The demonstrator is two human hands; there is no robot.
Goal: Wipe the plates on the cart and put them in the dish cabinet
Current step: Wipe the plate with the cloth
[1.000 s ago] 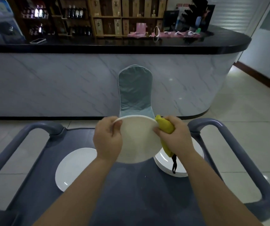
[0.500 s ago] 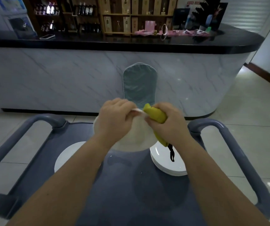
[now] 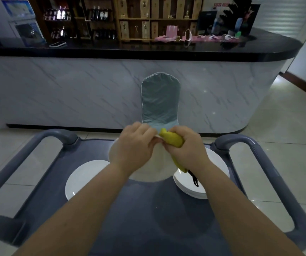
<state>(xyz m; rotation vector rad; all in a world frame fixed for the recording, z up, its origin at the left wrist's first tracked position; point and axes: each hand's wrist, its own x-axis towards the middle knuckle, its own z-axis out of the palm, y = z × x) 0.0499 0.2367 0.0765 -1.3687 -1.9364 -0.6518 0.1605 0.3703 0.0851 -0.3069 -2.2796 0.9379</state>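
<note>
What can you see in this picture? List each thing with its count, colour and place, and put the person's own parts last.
held plate: one, white, lifted above the cart's middle
single plate: one, white, flat on the cart, left side
plate stack: one stack, white, on the cart, right side; count unclear
cloth: one, yellow, pressed on the held plate's top rim
cart: one, grey-blue, foreground
chair: one, grey-green cover, beyond the cart
counter: one, black top, marbled front, behind the chair
phone: one, on the counter, left
shelves: wooden, bottles and boxes, background
left hand: grips the held plate
right hand: grips the cloth
</note>
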